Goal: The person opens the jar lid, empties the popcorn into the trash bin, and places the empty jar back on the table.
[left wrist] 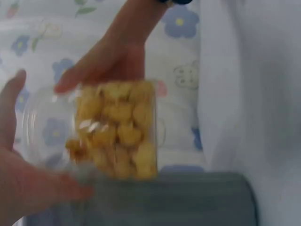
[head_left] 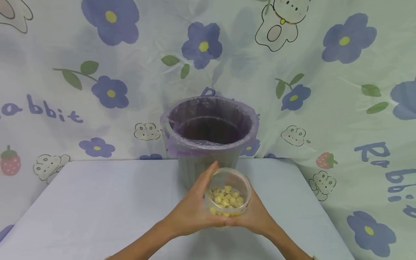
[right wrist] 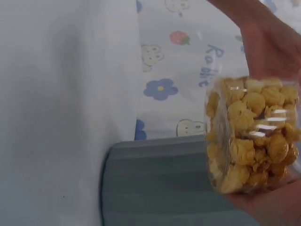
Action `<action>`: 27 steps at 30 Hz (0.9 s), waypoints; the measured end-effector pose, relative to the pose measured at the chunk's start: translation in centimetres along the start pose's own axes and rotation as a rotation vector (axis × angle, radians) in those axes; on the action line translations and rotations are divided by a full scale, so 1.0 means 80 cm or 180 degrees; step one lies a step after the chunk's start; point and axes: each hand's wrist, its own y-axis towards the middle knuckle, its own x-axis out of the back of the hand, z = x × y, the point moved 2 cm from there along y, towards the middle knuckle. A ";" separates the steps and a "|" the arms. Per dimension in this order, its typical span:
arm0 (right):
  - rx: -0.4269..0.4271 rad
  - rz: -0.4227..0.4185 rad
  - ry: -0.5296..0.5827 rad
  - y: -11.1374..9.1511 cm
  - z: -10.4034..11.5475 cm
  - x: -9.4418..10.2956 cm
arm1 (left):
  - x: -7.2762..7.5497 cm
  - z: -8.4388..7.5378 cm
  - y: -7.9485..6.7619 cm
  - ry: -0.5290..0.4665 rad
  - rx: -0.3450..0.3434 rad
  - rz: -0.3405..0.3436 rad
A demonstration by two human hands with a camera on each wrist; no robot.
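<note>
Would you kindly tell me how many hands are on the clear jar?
2: the left hand holds the clear jar on its left side, and the right hand holds its right side. No further hand shows in any view.

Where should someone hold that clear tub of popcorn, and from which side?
The tub is probably best gripped round its curved side wall, from left and right: it is cylindrical and roughly upright. The left hand and right hand hold it so.
</note>
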 end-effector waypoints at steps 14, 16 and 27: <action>0.0117 0.0863 0.0662 -0.004 0.015 0.008 | 0.036 0.022 0.029 -0.0749 -0.0208 0.1596; 0.0141 0.0749 0.0500 -0.004 0.015 0.009 | 0.031 0.022 0.030 -0.0761 -0.0205 0.1475; -0.0023 0.0014 -0.0082 -0.001 0.011 0.010 | -0.009 0.011 0.006 -0.0587 0.0055 -0.0062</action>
